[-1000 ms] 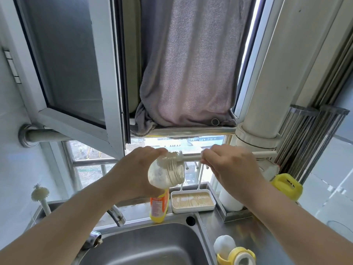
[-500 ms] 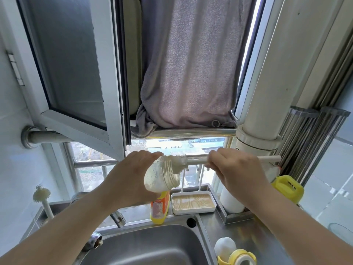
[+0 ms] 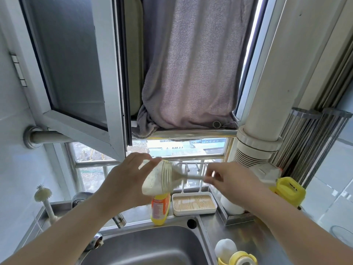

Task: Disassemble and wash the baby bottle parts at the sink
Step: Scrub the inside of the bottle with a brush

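— Bottle [image 3: 157, 179] held up over the sink [image 3: 149, 247], tilted, threaded mouth turned toward the right; inside clouded with white suds.

— Held how?

— Gripped round the body by the left hand [image 3: 124, 180], grip clamped on it, thumb over the top, fingers wrapped behind.

— And at the mouth?

— Brush [image 3: 183, 175] poking into the opening, head blurred at the threads, thin pale handle running off to the right. Pinched by the right hand [image 3: 232, 183], grip closed on the handle between thumb and fingertips.

— Underneath?

— Yellow and orange detergent bottle [image 3: 160, 209] standing on the sink's back ledge, just below the bottle. Beside it, a white tray [image 3: 193, 204] with a wood-toned inner face. Faucet [image 3: 118, 219] left of the detergent, partly hidden by the left forearm.

— Farther out?

— Small white brush [image 3: 43, 197] upright at the far left corner. Yellow jug [image 3: 289, 190] behind the right wrist. White nipple in a yellow ring [image 3: 236, 255] on the tabletop at the bottom edge, right of the basin. Grey towel [image 3: 191, 69] hanging in the window above, with the open window sash [image 3: 76, 73] to its left.
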`<state>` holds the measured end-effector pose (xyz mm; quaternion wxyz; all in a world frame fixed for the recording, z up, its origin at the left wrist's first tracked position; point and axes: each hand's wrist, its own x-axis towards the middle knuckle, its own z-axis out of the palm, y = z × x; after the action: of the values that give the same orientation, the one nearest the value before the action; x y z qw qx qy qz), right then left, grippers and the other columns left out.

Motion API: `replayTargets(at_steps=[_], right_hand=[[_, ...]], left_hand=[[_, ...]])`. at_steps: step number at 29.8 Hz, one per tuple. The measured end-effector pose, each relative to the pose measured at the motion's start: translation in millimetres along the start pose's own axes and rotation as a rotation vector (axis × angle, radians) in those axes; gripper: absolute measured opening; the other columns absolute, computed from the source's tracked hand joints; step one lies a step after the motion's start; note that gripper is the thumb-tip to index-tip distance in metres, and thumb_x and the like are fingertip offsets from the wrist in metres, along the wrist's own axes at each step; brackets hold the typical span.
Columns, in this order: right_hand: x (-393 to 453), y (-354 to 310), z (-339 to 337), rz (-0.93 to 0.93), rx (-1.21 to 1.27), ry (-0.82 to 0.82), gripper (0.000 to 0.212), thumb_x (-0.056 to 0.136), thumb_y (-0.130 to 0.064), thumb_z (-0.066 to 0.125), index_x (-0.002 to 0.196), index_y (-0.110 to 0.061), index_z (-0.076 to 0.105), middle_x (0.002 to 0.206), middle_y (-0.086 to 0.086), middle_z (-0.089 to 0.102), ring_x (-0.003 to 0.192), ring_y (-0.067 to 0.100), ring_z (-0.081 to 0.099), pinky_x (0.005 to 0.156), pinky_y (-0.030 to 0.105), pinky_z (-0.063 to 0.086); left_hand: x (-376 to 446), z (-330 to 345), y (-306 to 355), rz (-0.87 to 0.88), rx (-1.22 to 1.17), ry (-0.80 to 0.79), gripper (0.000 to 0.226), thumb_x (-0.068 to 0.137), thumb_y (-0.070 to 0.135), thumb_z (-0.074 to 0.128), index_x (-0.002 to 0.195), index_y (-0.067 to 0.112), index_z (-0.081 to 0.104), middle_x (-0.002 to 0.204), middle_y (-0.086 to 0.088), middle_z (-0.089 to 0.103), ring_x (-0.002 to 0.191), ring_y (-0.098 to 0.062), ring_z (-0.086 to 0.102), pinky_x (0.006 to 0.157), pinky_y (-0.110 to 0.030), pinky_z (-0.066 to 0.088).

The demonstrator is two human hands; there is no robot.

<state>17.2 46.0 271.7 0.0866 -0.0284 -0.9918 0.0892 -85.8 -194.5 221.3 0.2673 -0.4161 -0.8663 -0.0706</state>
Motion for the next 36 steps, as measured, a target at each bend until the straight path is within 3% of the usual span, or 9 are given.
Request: replayTargets(at_steps=[3, 8, 12, 14, 18, 22, 29, 32, 36], right_hand=[[-0.1, -7.3, 7.9, -0.130, -0.136, 0.309, 0.016, 0.091, -0.037, 0.057, 0.081, -0.024, 0.057, 0.068, -0.009, 0.058, 0.059, 0.013, 0.050, 0.048, 0.023, 0.036], [4.7, -29.5, 13.1, 0.066, 0.453, -0.084, 0.017, 0.091, -0.037, 0.056, 0.086, -0.022, 0.063, 0.075, -0.003, 0.066, 0.056, 0.003, 0.051, 0.052, 0.018, 0.041], [10.0, -30.0, 12.8, 0.068, 0.549, -0.144, 0.021, 0.090, -0.039, 0.057, 0.085, -0.020, 0.063, 0.064, -0.009, 0.063, 0.042, -0.007, 0.047, 0.046, 0.012, 0.034], [8.9, -28.5, 14.7, 0.076, 0.537, -0.142, 0.018, 0.090, -0.037, 0.057, 0.083, -0.021, 0.062, 0.063, -0.010, 0.062, 0.042, -0.006, 0.047, 0.043, 0.009, 0.033], [7.1, -35.4, 19.3, 0.004, 0.548, -0.146, 0.015, 0.089, -0.034, 0.059, 0.079, -0.024, 0.062, 0.064, -0.010, 0.063, 0.043, -0.005, 0.047, 0.043, 0.008, 0.035], [6.7, -32.1, 17.0, -0.020, 0.462, -0.194, 0.015, 0.087, -0.037, 0.062, 0.078, -0.026, 0.064, 0.066, -0.010, 0.065, 0.049, -0.002, 0.048, 0.049, 0.012, 0.037], [10.1, -29.1, 9.0, -0.108, -0.015, 0.102, 0.019, 0.088, -0.042, 0.057, 0.082, -0.025, 0.060, 0.082, -0.010, 0.056, 0.077, 0.011, 0.053, 0.064, 0.027, 0.039], [11.0, -20.9, 8.3, -0.025, 0.115, 0.104, 0.020, 0.084, -0.043, 0.064, 0.078, -0.024, 0.059, 0.078, -0.012, 0.059, 0.074, 0.008, 0.055, 0.064, 0.026, 0.043], [15.7, -18.6, 11.4, 0.025, 0.187, 0.121, 0.020, 0.080, -0.042, 0.068, 0.077, -0.024, 0.061, 0.077, -0.010, 0.063, 0.075, 0.008, 0.056, 0.068, 0.030, 0.049]], left_hand=[[3.4, -3.9, -3.1, -0.057, -0.044, 0.026, 0.100, 0.040, 0.054, 0.086, 0.126, 0.021, 0.048, 0.111, -0.006, 0.062, 0.101, -0.025, 0.059, 0.060, -0.037, 0.058], [0.2, 7.2, 14.1, -0.051, -0.115, 0.141, 0.102, 0.047, 0.052, 0.086, 0.130, 0.013, 0.043, 0.116, -0.013, 0.058, 0.108, -0.024, 0.046, 0.077, -0.038, 0.055], [-6.9, 9.8, 24.2, 0.074, -0.163, 0.149, 0.067, 0.092, 0.050, 0.043, 0.143, 0.009, 0.027, 0.141, -0.013, 0.036, 0.134, -0.027, 0.032, 0.111, -0.038, 0.029], [-7.9, 7.0, 18.1, 0.141, -0.159, 0.125, 0.059, 0.095, 0.045, 0.040, 0.142, 0.010, 0.032, 0.141, -0.008, 0.034, 0.133, -0.024, 0.031, 0.104, -0.042, 0.038], [7.0, -11.0, 6.6, 0.033, -0.074, -0.066, 0.097, 0.047, 0.065, 0.078, 0.126, 0.019, 0.045, 0.114, 0.002, 0.041, 0.102, -0.015, 0.044, 0.070, -0.027, 0.056], [12.9, -16.5, 9.2, -0.136, -0.114, -0.297, 0.093, 0.062, 0.061, 0.071, 0.139, 0.035, 0.026, 0.132, 0.012, 0.042, 0.116, -0.009, 0.042, 0.092, -0.023, 0.041], [5.2, -4.2, 21.4, -0.073, -0.191, -0.224, 0.092, 0.058, 0.051, 0.076, 0.138, 0.029, 0.036, 0.130, 0.009, 0.049, 0.119, -0.014, 0.045, 0.092, -0.027, 0.046], [2.2, 3.8, 14.1, -0.014, -0.096, -0.143, 0.094, 0.042, 0.056, 0.074, 0.126, 0.026, 0.045, 0.112, 0.005, 0.062, 0.099, -0.018, 0.061, 0.065, -0.029, 0.056], [7.1, -0.6, 14.2, -0.011, -0.084, -0.134, 0.095, 0.040, 0.055, 0.080, 0.123, 0.021, 0.050, 0.107, 0.001, 0.065, 0.093, -0.020, 0.062, 0.059, -0.031, 0.057]])
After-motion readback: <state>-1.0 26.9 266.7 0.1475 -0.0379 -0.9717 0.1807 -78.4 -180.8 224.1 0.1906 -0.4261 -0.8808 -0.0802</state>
